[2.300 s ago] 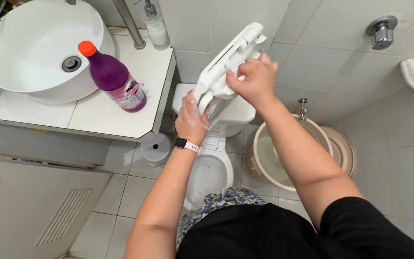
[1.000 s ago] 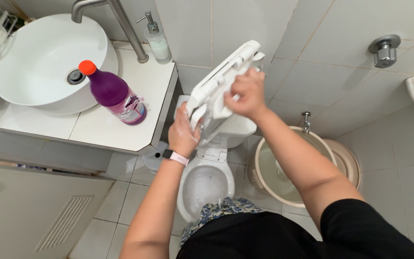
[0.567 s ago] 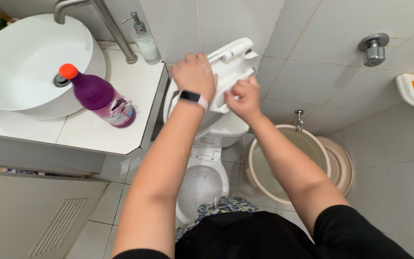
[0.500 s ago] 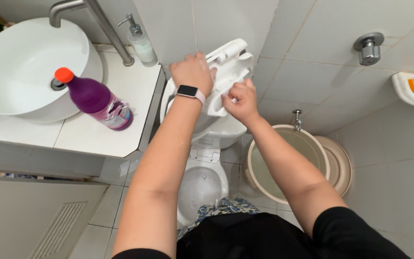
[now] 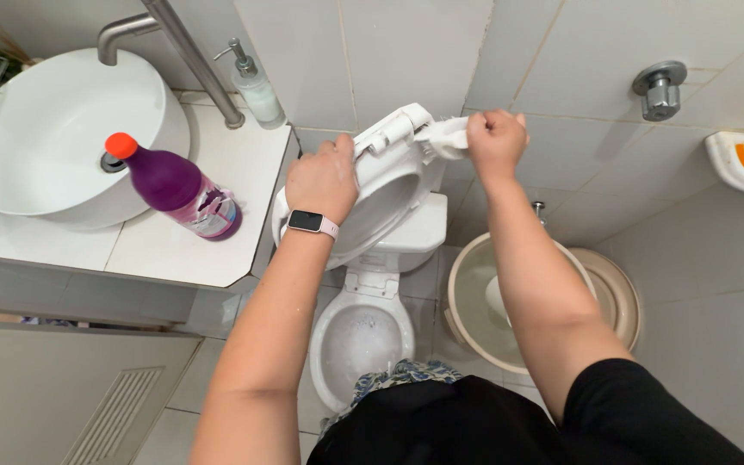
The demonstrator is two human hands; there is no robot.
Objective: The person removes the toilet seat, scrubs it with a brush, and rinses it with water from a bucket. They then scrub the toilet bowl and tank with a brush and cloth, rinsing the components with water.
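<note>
Above the toilet tank, the left hand grips the lifted toilet seat by its left rim, while the right hand, fisted around a white brush, meets its upper hinge end.

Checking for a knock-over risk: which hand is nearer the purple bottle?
Left. The left hand grips the toilet seat just right of the purple bottle; the right hand is farther right, past the seat's hinge end.

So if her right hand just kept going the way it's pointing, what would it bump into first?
The right hand, closed on a small white brush, points up toward the tiled wall. Probably the wall comes first, though depth is hard to judge.
</note>
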